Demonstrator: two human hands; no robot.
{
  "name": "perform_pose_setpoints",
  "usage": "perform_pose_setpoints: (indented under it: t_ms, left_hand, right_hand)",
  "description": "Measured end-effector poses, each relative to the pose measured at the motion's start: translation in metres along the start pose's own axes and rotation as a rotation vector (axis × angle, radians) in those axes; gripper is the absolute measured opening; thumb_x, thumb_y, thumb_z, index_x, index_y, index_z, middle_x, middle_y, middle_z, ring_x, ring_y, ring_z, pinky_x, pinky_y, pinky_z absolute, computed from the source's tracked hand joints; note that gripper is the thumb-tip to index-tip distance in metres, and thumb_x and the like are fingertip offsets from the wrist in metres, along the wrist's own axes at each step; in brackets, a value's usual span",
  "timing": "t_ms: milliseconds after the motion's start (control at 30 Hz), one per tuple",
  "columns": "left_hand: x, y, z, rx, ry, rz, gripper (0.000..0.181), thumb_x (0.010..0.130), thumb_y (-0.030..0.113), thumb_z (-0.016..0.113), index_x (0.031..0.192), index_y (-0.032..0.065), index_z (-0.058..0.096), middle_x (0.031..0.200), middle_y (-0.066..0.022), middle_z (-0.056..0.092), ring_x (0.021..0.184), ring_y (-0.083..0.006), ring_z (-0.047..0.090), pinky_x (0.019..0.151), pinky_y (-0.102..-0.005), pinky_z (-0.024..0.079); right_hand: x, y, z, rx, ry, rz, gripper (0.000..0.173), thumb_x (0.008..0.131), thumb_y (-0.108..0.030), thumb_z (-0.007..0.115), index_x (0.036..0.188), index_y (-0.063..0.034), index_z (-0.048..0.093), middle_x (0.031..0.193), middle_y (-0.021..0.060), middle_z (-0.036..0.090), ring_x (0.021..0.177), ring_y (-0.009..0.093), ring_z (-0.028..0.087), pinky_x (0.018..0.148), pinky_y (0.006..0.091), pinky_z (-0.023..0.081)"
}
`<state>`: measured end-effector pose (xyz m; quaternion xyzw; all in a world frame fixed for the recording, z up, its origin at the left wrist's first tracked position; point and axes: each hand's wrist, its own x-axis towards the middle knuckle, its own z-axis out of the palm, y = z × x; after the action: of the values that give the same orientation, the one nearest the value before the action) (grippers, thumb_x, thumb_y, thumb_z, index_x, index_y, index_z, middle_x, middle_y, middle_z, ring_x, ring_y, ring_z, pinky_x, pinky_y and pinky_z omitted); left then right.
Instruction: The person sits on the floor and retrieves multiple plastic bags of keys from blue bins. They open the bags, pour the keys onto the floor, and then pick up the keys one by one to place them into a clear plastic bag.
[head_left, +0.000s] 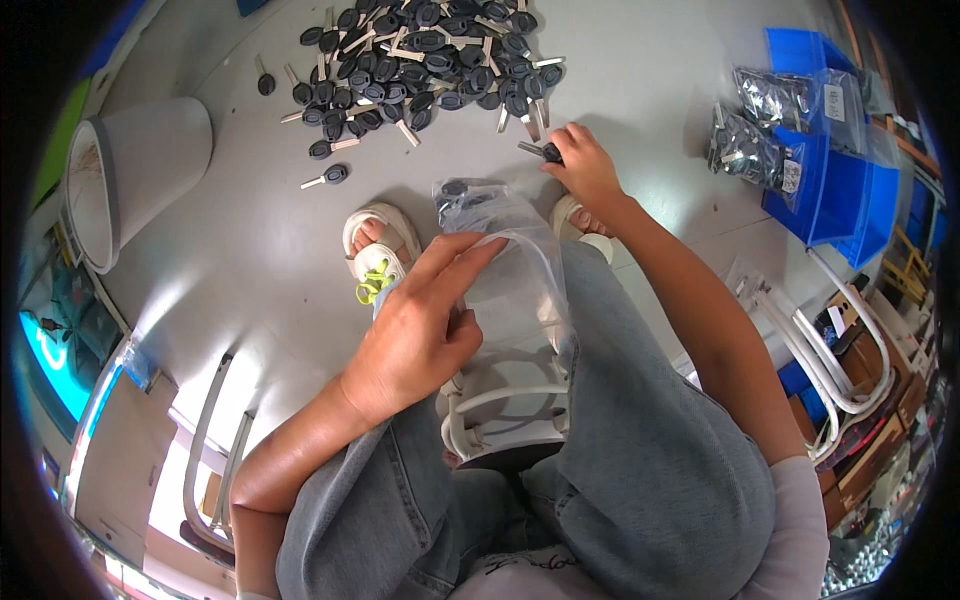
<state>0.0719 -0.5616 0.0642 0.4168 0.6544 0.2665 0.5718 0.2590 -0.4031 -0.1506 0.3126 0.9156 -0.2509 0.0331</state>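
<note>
My left hand grips the upper edge of a clear plastic bag between thumb and fingers, in front of my knees. Several black-headed key blanks lie in the far end of that bag, between my sandals. Over the floor to the right of the bag, my right hand holds a key blank by its black head, the metal blade pointing left. Just beyond lies a large pile of key blanks with black plastic heads and bare metal blades. A few single ones lie at its near left side.
A grey-white waste bin lies on its side at the left. Blue plastic bins stand at the right, with filled clear bags against them. White metal chair frames are at the lower right, another at the lower left.
</note>
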Motion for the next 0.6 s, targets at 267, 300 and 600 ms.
perform_pose_setpoints:
  t_ms: [267, 300, 600]
  left_hand:
    - [0.005, -0.007, -0.004, -0.069, -0.016, -0.021, 0.061, 0.065, -0.012, 0.046, 0.123, 0.006, 0.045, 0.118, -0.0086, 0.043, 0.07, -0.0103, 0.052, 0.057, -0.0215, 0.045]
    - [0.005, -0.01, -0.004, -0.071, -0.009, -0.02, 0.061, 0.065, -0.013, 0.045, 0.123, 0.006, 0.045, 0.118, -0.0087, 0.043, 0.07, -0.0104, 0.052, 0.056, -0.0215, 0.045]
    - [0.004, -0.008, -0.006, -0.064, -0.006, -0.025, 0.06, 0.066, -0.011, 0.045, 0.124, 0.0054, 0.044, 0.118, -0.0105, 0.043, 0.068, -0.0123, 0.052, 0.057, -0.0235, 0.046]
  right_hand:
    - [-0.005, 0.016, -0.003, 0.438, 0.075, 0.325, 0.029, 0.072, -0.014, 0.064, 0.097, -0.0031, 0.053, 0.089, 0.0122, 0.057, 0.082, 0.028, 0.056, 0.07, 0.0345, 0.045]
    - [-0.002, 0.015, -0.002, 0.577, 0.148, 0.424, 0.03, 0.073, -0.015, 0.064, 0.099, -0.0027, 0.053, 0.09, 0.0129, 0.058, 0.081, 0.028, 0.056, 0.07, 0.0341, 0.045]
    - [0.056, -0.018, 0.003, 0.283, 0.242, 0.411, 0.045, 0.066, -0.033, 0.073, 0.093, -0.0023, 0.054, 0.081, 0.0135, 0.063, 0.077, 0.028, 0.061, 0.068, 0.0364, 0.047]
